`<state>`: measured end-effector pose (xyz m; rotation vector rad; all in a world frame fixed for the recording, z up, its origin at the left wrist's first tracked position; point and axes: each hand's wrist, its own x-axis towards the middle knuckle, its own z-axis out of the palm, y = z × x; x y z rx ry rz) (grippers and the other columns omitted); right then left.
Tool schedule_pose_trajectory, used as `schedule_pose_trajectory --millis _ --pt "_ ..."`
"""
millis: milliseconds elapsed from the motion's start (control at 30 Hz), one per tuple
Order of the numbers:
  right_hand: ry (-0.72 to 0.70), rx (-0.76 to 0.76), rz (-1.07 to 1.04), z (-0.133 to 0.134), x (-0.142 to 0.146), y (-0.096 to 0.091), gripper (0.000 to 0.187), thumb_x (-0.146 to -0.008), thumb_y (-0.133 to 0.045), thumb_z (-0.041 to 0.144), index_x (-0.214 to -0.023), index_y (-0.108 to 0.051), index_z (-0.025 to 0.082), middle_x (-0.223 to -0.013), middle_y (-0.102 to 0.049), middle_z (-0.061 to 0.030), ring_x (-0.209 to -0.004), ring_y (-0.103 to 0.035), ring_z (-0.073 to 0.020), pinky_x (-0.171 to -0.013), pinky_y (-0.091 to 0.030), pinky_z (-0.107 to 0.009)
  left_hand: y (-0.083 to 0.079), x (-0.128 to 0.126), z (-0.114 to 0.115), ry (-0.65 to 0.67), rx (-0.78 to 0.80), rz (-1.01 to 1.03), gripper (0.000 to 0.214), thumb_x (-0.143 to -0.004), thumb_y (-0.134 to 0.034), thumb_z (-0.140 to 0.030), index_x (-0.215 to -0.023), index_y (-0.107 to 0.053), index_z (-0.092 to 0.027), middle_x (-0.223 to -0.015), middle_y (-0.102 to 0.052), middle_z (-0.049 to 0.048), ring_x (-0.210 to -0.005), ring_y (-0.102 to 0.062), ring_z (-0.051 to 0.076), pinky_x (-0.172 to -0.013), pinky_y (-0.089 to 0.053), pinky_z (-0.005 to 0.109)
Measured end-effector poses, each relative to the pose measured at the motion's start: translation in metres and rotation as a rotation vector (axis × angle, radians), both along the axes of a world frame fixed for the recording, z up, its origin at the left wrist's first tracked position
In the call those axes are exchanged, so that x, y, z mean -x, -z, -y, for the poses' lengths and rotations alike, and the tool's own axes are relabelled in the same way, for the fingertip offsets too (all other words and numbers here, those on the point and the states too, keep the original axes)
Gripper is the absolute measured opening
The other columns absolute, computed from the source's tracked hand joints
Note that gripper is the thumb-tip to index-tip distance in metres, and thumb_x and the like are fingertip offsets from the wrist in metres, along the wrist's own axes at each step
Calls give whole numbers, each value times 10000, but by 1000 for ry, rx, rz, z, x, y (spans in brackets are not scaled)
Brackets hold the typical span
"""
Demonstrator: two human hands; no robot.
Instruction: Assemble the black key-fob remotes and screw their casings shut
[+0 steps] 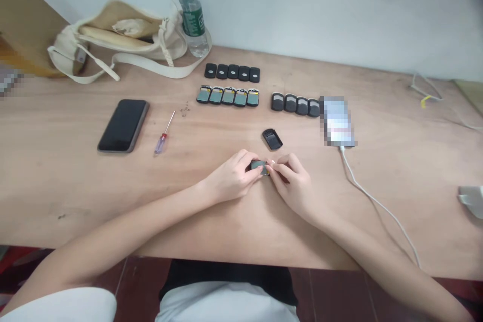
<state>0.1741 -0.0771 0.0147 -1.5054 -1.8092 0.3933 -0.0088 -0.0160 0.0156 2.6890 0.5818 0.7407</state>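
Note:
My left hand (232, 176) and my right hand (292, 181) meet at the middle of the wooden table (75, 196). Both pinch a small dark key-fob part (258, 165) between their fingertips. Just beyond them lies a loose black fob shell (272, 139). Farther back sit a row of black fob covers (232, 72), a row of circuit boards (228, 96) and a row of black shells (296, 104). A small screwdriver (164, 134) with a red and purple handle lies to the left, with tiny screws (184, 109) near its tip.
A black phone (124, 125) lies face up at the left. Another phone (337, 122) with a white cable (377, 201) is at the right. A cream bag (116, 35) and a water bottle (191, 10) stand at the back by the wall.

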Motion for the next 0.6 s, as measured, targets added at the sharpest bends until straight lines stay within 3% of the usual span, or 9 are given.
schedule_pose_trajectory --millis 233,467,600 --pt "-26 -40 211 6 -2 -2 233 -941 -443 251 -987 -667 206 -823 -589 -88 -735 -565 -198 -655 -494 -353 2 3 -2 16 31 28 171 -904 -487 -197 -990 -622 -137 -1004 -577 140 -906 -532 209 -801 -508 368" --pt "126 -35 1 -24 -19 -5 314 -973 -336 270 -1113 -615 232 -1011 -626 -92 -967 -587 -226 -856 -482 -410 0 4 0 -18 71 28 137 -863 -539 -237 -923 -621 -145 -986 -578 134 -896 -528 215 -788 -494 361" --pt "-60 12 98 -47 -31 -1 279 -954 -404 280 -1069 -657 256 -1182 -612 -78 -1068 -550 -243 -936 -439 -462 -2 5 1 -45 31 -5 150 -864 -531 -272 -901 -625 -160 -927 -584 109 -846 -528 205 -768 -475 361"
